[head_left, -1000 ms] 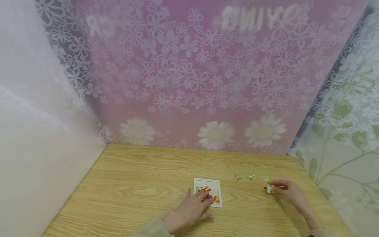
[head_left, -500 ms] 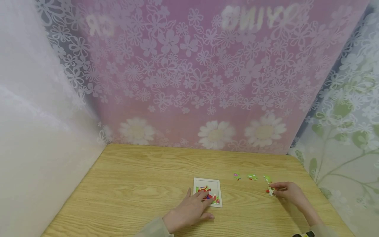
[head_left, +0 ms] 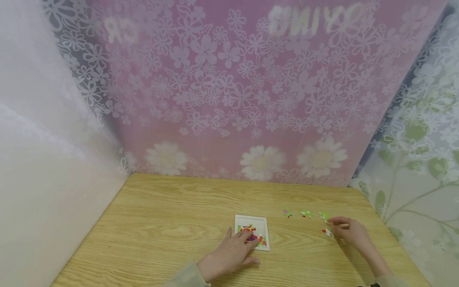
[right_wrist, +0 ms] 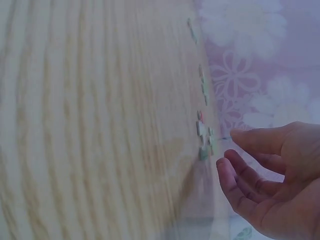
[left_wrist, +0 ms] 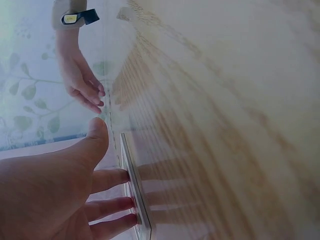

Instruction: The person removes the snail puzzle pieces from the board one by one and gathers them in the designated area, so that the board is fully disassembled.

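Note:
In the head view my left hand (head_left: 229,253) lies with extended fingers on a white-framed puzzle board (head_left: 252,220). Fitted pieces with red, blue and green print fill its nearer part, partly covered by the fingers. The left wrist view shows those fingertips on the board (left_wrist: 134,180) and the thumb off it. My right hand (head_left: 349,231) hovers at the right beside a white puzzle piece with a red tip (head_left: 327,232). In the right wrist view, thumb and fingers of that hand (right_wrist: 280,175) are apart with nothing between them, and the white piece (right_wrist: 201,132) lies on the table.
Just behind the white piece is a green-and-white piece (head_left: 323,216). Farther left in the same row lie another green piece (head_left: 306,214) and one with a pink flower (head_left: 287,213). Flower-printed curtains (head_left: 229,99) enclose the wooden table (head_left: 172,211) at the back and sides.
The right hand has set the white-and-red piece down slightly nearer and to the right, then let go and lifted a little away. The left hand stays on the board.

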`<state>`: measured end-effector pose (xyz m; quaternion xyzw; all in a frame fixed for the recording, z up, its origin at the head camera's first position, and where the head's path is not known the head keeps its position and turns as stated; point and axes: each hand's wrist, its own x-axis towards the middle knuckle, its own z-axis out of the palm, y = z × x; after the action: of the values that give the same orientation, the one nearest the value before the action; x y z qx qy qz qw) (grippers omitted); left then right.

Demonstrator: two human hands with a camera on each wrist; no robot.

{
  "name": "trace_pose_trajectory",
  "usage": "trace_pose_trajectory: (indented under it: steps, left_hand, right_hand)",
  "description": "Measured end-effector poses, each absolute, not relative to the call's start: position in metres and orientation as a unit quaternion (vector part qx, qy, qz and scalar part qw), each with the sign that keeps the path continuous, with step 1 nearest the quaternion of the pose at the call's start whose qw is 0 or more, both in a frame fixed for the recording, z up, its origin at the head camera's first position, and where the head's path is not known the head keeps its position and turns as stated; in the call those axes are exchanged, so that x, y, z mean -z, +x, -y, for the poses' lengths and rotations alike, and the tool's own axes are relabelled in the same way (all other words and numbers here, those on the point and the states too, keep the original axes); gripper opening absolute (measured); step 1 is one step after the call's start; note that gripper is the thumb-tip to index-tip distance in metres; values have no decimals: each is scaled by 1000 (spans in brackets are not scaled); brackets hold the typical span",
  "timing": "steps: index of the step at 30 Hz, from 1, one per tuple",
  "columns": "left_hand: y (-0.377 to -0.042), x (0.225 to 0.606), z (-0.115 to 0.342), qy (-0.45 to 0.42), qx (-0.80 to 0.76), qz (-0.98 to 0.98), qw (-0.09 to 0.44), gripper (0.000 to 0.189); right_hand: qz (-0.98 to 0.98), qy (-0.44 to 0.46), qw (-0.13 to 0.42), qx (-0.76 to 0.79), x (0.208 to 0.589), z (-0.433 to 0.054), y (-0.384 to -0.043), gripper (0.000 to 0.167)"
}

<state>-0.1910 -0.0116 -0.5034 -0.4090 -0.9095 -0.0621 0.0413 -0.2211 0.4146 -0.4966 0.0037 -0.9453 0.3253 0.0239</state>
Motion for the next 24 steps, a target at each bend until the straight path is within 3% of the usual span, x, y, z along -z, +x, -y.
trace_pose_trajectory:
  steps: [13, 24]
  left_hand:
    - [-192, 504, 9, -407, 58, 910, 53, 60]
    - [-187, 499, 10, -408, 74, 910, 17, 61]
  right_hand:
    - [939, 12, 50, -341, 479, -387, -217, 34]
    - [909, 23, 43, -414, 475, -351, -224, 35]
